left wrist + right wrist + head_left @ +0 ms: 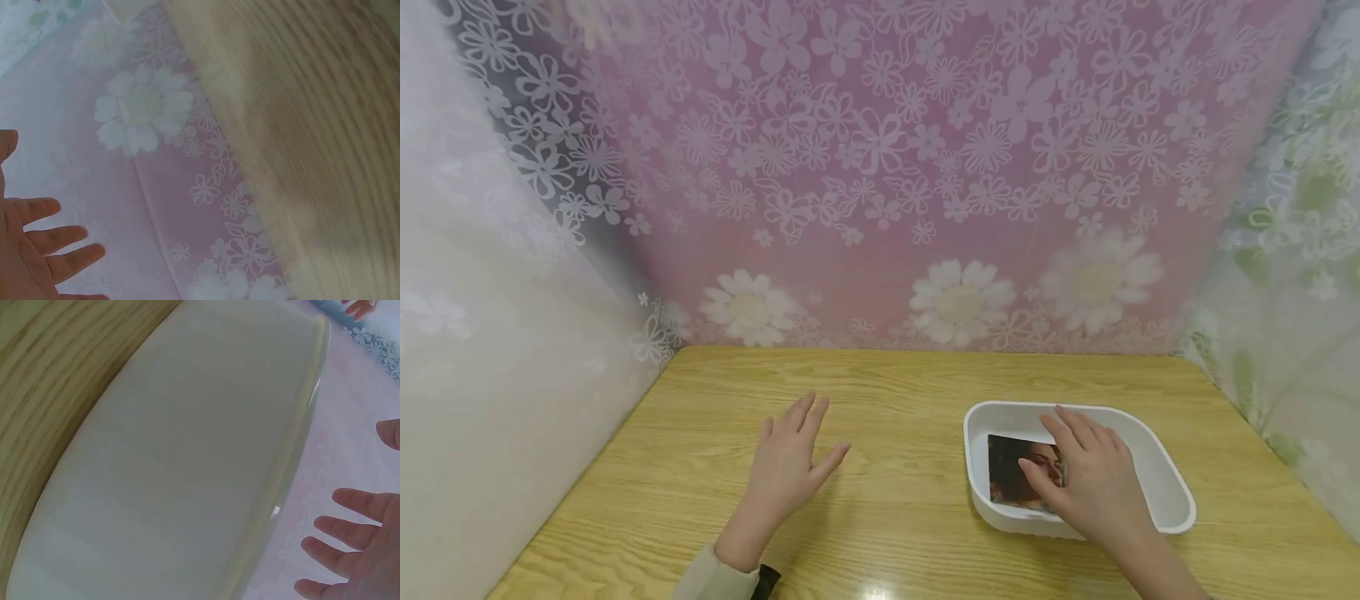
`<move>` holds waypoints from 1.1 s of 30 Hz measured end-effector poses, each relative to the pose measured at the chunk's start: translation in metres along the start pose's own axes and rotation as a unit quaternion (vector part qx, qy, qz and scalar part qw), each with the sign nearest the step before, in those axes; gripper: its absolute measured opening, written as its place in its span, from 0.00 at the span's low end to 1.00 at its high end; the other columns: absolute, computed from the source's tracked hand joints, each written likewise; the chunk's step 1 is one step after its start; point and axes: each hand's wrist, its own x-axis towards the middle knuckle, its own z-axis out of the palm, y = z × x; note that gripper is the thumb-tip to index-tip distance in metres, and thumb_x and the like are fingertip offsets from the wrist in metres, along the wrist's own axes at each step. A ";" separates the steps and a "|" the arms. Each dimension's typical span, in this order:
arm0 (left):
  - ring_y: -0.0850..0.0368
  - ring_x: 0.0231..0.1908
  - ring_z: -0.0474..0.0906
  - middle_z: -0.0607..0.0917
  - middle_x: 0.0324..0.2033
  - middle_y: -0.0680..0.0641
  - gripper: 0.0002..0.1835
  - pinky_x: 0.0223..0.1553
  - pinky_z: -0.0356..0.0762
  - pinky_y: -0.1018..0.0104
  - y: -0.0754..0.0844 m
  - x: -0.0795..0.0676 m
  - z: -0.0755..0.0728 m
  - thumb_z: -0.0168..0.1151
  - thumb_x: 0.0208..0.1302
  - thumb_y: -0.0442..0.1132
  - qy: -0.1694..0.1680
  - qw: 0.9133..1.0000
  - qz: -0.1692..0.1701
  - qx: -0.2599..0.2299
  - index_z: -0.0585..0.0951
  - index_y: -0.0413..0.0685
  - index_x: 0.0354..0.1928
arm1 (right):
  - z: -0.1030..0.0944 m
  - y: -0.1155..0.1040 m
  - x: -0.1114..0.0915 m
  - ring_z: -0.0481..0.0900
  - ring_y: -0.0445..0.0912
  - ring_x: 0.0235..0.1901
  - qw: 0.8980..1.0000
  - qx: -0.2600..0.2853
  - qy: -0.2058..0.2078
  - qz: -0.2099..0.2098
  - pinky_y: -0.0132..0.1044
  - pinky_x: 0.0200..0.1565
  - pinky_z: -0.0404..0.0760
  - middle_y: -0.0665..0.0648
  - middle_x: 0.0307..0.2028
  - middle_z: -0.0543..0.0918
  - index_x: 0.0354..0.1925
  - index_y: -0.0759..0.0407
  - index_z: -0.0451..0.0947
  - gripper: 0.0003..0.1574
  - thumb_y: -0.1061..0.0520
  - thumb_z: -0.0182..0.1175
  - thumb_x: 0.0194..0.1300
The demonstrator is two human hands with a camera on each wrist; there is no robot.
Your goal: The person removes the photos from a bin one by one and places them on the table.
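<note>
A white plastic basin (1165, 483) stands on the right part of the wooden table. Inside it lies a dark card with a printed face (1011, 467), partly covered by my right hand (1093, 479). That hand hovers over the basin with fingers spread and nothing held. In the right wrist view the basin's outer wall (169, 456) fills the middle, with the right hand (362, 550) beyond its rim. My left hand (790, 462) is over the table left of the basin, fingers apart and holding nothing. The left wrist view also shows these spread fingers (56, 240).
The wooden table (895, 442) reaches back to a pink flowered curtain (887, 183). Pale flowered sheets hang at the left (512, 333) and right (1300, 292) sides. A light sleeve (718, 575) with a black strap (766, 582) covers the left wrist.
</note>
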 end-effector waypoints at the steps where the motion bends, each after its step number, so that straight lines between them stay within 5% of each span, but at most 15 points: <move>1: 0.44 0.56 0.63 0.67 0.57 0.40 0.34 0.48 0.59 0.38 0.001 0.000 0.000 0.52 0.58 0.59 0.006 1.000 0.006 -0.001 0.66 0.44 0.60 | 0.000 0.000 0.000 0.69 0.60 0.47 1.000 0.002 0.003 -0.004 0.57 0.44 0.63 0.66 0.47 0.73 0.49 0.65 0.73 0.37 0.41 0.63 0.46; 11: 0.46 0.50 0.71 0.74 0.51 0.40 0.30 0.45 0.68 0.48 0.012 0.002 0.009 0.54 0.58 0.57 0.003 0.999 0.039 -0.009 0.72 0.41 0.55 | -0.005 0.014 -0.007 0.70 0.61 0.45 0.999 0.003 -0.027 -0.017 0.55 0.44 0.65 0.67 0.46 0.74 0.47 0.69 0.73 0.40 0.40 0.65 0.45; 33: 0.47 0.52 0.69 0.72 0.53 0.41 0.31 0.47 0.67 0.50 0.039 0.008 0.028 0.46 0.62 0.59 -0.045 0.995 0.079 -0.038 0.70 0.43 0.57 | -0.012 0.104 -0.064 0.61 0.68 0.48 0.991 0.001 -0.126 0.047 0.58 0.50 0.53 0.76 0.50 0.64 0.53 0.76 0.63 0.54 0.38 0.67 0.41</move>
